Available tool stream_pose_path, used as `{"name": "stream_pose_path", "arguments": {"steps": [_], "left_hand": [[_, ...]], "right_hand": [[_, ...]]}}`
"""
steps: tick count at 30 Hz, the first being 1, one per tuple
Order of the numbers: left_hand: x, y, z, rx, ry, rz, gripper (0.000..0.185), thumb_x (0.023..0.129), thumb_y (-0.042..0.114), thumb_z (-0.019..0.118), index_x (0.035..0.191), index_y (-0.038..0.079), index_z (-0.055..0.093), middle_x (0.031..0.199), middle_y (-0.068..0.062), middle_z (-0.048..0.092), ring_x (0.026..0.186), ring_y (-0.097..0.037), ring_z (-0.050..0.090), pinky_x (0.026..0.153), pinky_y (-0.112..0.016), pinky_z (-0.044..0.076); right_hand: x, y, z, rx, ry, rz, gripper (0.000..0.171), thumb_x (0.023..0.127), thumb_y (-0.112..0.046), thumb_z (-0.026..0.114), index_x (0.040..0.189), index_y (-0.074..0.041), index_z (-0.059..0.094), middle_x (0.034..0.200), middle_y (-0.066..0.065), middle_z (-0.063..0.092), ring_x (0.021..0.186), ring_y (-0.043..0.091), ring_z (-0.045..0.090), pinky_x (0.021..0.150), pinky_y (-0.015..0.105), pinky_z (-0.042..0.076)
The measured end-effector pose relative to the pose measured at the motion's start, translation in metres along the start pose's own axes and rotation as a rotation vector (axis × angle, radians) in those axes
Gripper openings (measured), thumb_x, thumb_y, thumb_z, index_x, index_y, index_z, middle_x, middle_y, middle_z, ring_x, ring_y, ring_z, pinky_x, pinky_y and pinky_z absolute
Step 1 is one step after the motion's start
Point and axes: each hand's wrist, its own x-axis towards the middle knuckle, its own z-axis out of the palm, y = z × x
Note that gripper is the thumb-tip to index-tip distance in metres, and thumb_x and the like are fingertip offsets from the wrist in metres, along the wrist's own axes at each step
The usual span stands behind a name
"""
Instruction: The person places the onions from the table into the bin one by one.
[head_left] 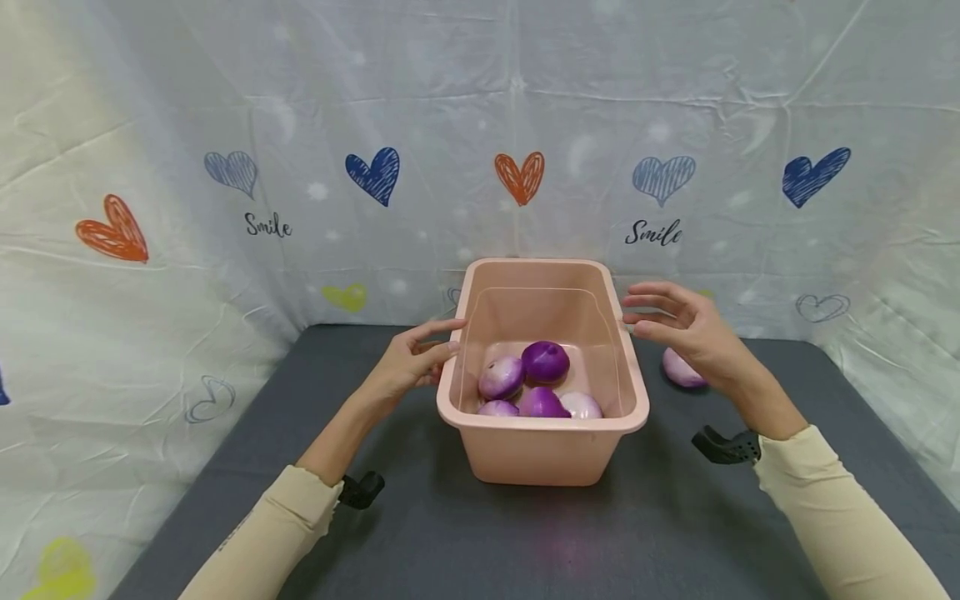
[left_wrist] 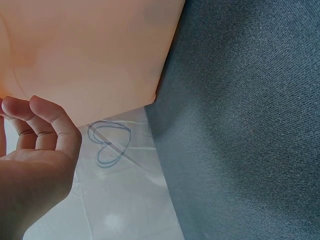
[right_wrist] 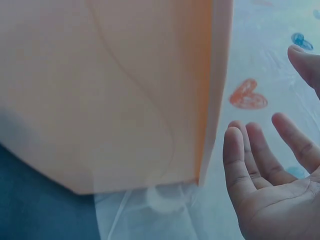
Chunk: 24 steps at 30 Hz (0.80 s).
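Observation:
A peach plastic bin stands on the dark table, with several red onions lying in it. My left hand is at the bin's left rim, index finger and thumb right at the edge. In the left wrist view, the loosely bent fingers overlap the bin's outer wall. Beside the right rim hovers my right hand, its fingers apart and nothing in them. The right wrist view shows a gap between those fingers and the bin's rim.
Another red onion lies on the table to the right of the bin, partly behind my right hand. The dark cloth-covered table runs back to a pale hanging sheet printed with hearts, close behind the bin.

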Motion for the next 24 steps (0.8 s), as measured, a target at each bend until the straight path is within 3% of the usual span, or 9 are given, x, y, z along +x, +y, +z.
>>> {"name": "stream_pose_path", "arguments": {"steps": [12, 20, 24], "left_hand": [[0.0, 0.001, 0.0, 0.012, -0.003, -0.003, 0.052, 0.101, 0.031, 0.068, 0.148, 0.016, 0.056, 0.099, -0.013, 0.067, 0.075, -0.021, 0.055, 0.073, -0.036, 0.053], [0.0, 0.001, 0.0, 0.011, 0.003, -0.002, 0.051, 0.101, 0.03, 0.068, 0.148, 0.016, 0.056, 0.097, -0.013, 0.066, 0.074, -0.019, 0.054, 0.073, -0.037, 0.053], [0.0, 0.001, 0.001, 0.015, 0.008, -0.001, 0.05, 0.101, 0.031, 0.068, 0.148, 0.017, 0.056, 0.097, -0.013, 0.066, 0.077, -0.021, 0.054, 0.075, -0.038, 0.053]], "right_hand": [[-0.028, 0.018, -0.031, -0.104, 0.088, 0.059, 0.044, 0.101, -0.006, 0.065, 0.143, -0.008, 0.054, 0.136, 0.013, 0.055, 0.12, 0.022, 0.059, 0.091, 0.031, 0.051], [-0.051, 0.04, -0.056, -0.188, 0.166, 0.115, 0.047, 0.102, -0.012, 0.065, 0.147, -0.014, 0.051, 0.135, 0.002, 0.055, 0.116, 0.013, 0.058, 0.09, 0.021, 0.047], [-0.061, 0.05, -0.067, -0.28, 0.216, 0.197, 0.056, 0.102, -0.024, 0.067, 0.152, -0.015, 0.045, 0.144, 0.01, 0.05, 0.129, 0.028, 0.052, 0.099, 0.036, 0.043]]}}
